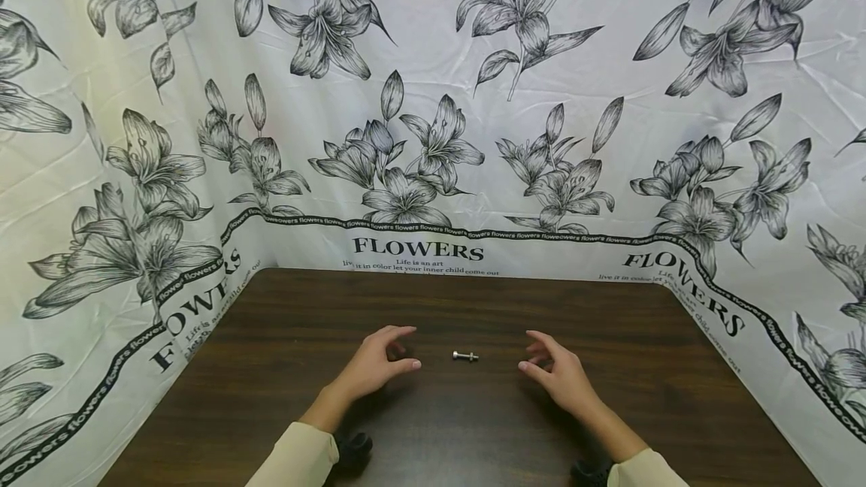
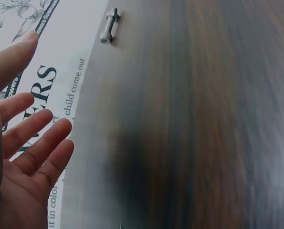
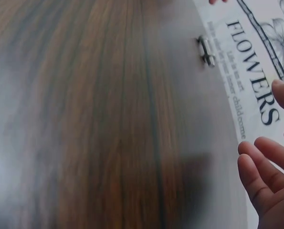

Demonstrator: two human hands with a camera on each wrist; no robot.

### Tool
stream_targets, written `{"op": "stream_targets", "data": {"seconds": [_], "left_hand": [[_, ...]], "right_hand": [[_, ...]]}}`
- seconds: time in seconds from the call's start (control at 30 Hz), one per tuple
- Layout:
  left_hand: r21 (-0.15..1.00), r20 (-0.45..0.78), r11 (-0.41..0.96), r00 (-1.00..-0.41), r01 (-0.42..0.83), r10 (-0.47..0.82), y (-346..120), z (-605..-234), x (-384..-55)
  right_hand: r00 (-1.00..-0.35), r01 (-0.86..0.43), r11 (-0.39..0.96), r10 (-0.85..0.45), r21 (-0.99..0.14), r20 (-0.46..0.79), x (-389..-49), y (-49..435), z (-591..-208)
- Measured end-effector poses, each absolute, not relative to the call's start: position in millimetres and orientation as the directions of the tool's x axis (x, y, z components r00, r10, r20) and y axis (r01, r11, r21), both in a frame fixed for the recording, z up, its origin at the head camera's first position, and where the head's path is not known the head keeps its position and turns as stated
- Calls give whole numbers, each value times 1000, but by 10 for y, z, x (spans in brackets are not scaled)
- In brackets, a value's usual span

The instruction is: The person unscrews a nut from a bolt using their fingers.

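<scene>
A small silver bolt with a nut on its shaft [image 1: 464, 356] lies on the dark wooden table [image 1: 467, 427], its head toward the left in the head view. To the left of it, my left hand [image 1: 373, 363] holds nothing, thumb and fingers spread apart and loosely bent. My right hand [image 1: 556, 370] mirrors it on the other side, also with nothing in its fingers. Both hands stay apart from the bolt. In the left wrist view the bolt [image 2: 110, 26] shows near the top, beyond the thumb; the right wrist view has the bolt [image 3: 206, 51] at upper right.
White cloth with black flower drawings and lettering [image 1: 419, 249] hangs behind the table and along both sides. Dark straps [image 1: 353, 451] sit at the wrists, below the light sleeves [image 1: 301, 457].
</scene>
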State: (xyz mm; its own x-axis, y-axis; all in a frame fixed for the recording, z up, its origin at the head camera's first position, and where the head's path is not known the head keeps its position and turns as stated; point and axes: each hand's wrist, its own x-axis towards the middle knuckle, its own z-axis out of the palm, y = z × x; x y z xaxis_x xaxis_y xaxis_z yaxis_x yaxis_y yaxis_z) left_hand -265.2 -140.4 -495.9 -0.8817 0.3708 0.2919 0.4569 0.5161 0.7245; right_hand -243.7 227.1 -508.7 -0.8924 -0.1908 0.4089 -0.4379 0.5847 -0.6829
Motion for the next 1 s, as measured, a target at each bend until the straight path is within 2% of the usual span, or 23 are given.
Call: {"op": "stream_targets", "data": {"seconds": [0.23, 0.47, 0.83, 1.0], "left_hand": [[770, 296, 453, -880, 449, 371, -1239, -4970, -2712], [814, 275, 413, -896, 410, 348, -1037, -4977, -2734], [913, 181, 311, -944, 265, 275, -901, -5146, -2744], [890, 191, 365, -950, 274, 249, -796, -5188, -2785]], "right_hand": [[-910, -407, 552, -179, -728, 373, -2471, 2099, -5083], [-938, -346, 465, -165, -815, 304, -2528, 1926, -5098], [-944, -329, 458, -174, -826, 280, -2567, 1670, -5230], [-945, -328, 472, -145, -818, 295, -2634, 1619, -5229]]}}
